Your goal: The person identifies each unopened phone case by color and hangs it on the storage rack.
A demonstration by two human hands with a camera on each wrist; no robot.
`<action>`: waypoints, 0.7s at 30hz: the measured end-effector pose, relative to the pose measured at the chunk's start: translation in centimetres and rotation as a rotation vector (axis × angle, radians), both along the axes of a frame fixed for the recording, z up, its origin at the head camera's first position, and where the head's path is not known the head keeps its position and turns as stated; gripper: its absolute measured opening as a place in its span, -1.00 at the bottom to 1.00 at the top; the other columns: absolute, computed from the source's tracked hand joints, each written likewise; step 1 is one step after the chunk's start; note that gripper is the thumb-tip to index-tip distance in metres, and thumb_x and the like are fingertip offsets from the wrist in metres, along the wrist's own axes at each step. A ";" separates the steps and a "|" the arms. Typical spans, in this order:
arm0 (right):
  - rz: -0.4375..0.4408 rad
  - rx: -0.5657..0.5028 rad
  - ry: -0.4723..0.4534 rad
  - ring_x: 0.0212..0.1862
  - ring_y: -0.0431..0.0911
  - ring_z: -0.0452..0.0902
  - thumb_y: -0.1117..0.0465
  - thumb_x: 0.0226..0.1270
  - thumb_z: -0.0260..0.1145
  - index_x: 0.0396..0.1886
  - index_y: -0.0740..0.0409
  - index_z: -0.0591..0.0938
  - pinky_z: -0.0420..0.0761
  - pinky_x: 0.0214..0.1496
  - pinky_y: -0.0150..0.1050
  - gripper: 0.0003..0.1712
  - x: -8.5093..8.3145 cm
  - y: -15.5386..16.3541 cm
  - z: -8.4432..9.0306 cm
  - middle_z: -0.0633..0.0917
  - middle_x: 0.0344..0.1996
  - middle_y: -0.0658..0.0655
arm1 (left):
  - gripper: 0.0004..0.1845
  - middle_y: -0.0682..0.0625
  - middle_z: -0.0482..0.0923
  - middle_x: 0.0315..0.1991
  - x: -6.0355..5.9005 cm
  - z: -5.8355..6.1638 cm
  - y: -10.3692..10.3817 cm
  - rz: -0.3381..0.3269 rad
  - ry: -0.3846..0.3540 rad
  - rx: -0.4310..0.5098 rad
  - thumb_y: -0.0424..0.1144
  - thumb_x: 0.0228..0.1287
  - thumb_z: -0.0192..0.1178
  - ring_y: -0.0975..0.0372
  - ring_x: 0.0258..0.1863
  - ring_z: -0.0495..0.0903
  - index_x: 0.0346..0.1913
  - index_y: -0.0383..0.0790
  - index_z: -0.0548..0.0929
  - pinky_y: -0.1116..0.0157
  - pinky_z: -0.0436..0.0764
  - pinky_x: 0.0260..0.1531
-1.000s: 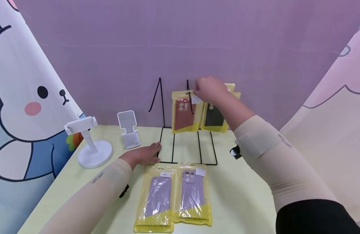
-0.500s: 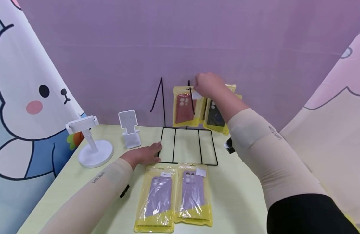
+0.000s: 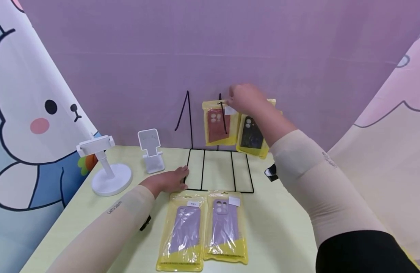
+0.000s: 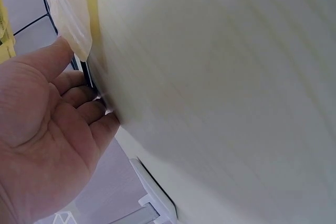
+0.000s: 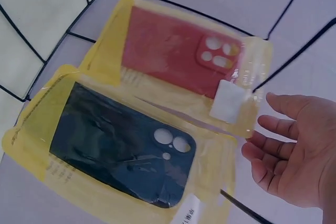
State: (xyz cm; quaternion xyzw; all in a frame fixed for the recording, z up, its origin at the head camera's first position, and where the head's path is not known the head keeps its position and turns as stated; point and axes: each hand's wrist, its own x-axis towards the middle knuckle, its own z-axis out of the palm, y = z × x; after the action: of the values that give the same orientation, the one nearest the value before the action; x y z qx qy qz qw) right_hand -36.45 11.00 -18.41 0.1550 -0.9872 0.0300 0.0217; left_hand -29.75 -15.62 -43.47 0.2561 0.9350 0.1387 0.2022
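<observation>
My right hand (image 3: pixel 235 99) is raised at the top of a yellow packet with a red phone case (image 3: pixel 218 127), which hangs on a prong of the black wire rack (image 3: pixel 202 170). In the right wrist view the right hand (image 5: pixel 268 129) has loose, spread fingers beside the red case packet's (image 5: pixel 173 51) top edge and grips nothing. A packet with a black case (image 5: pixel 115 145) hangs just right of it (image 3: pixel 251 134). My left hand (image 3: pixel 177 178) lies flat on the table, fingers (image 4: pixel 89 98) touching the rack base's left wire.
Two packets with purple cases (image 3: pixel 182 231) (image 3: pixel 225 223) lie side by side on the pale table (image 3: pixel 281 227) in front of the rack. Two white phone stands (image 3: pixel 109 167) (image 3: pixel 151 149) are at the left. A bare rack prong (image 3: pixel 188 113) stands left of the red packet.
The red case packet has moved a little up and back and now hangs straighter on its prong. My right hand has shifted slightly right. The left hand has stayed put.
</observation>
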 end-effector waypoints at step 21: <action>0.241 -0.292 0.168 0.00 -0.04 0.51 0.01 0.37 0.32 0.05 0.08 0.58 0.56 0.08 -0.04 -0.63 11.3 4.5 -5.2 0.63 -0.06 0.03 | -0.23 -0.32 -0.19 0.56 -0.4 -0.4 -0.6 0.005 0.011 0.005 -0.09 0.50 0.04 -0.15 0.55 -0.15 0.54 -0.40 -0.03 -0.05 -0.03 0.53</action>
State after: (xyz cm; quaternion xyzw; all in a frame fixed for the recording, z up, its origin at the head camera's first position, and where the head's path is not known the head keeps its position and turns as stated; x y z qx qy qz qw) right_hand -25.15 15.54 -23.61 0.2692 -0.9414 0.1619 0.1225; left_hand -30.11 -16.27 -43.83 0.2550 0.9365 0.1402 0.1959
